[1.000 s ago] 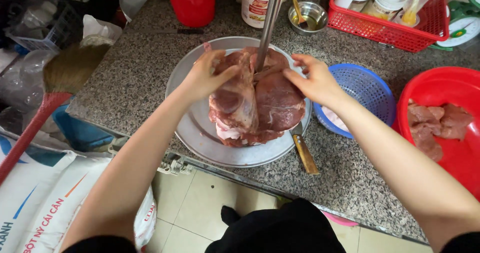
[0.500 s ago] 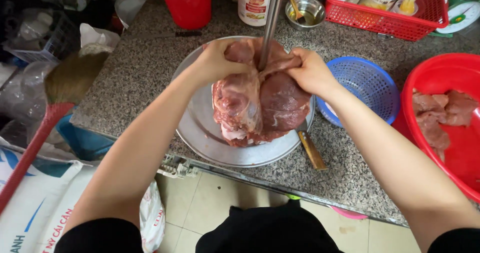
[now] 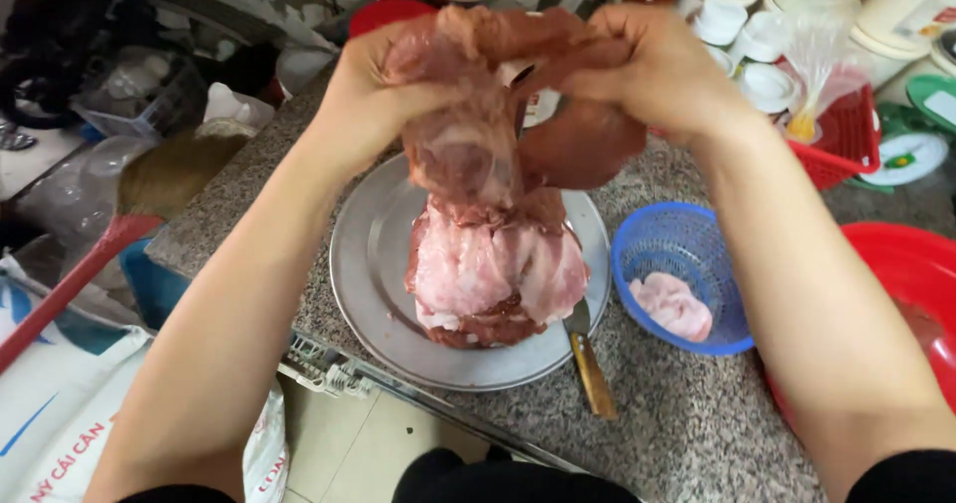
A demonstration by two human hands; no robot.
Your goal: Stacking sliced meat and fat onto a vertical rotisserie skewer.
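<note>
I see my left hand (image 3: 373, 90) and right hand (image 3: 652, 70) both clamped on the raw meat slab (image 3: 493, 254), hanging above the round metal tray (image 3: 368, 264); a blue basket (image 3: 687, 239) sits just right of the tray.

A speckled grey granite countertop (image 3: 687, 433) fills the middle, its front edge trimmed by a metal strip. Below the hands lies a pale tiled floor (image 3: 358, 443) (partly hidden by printed white sacks (image 3: 60, 413) at the left). Beyond the left hand, dim clutter, perhaps clear plastic containers (image 3: 139, 95). Light is soft, even.
</note>
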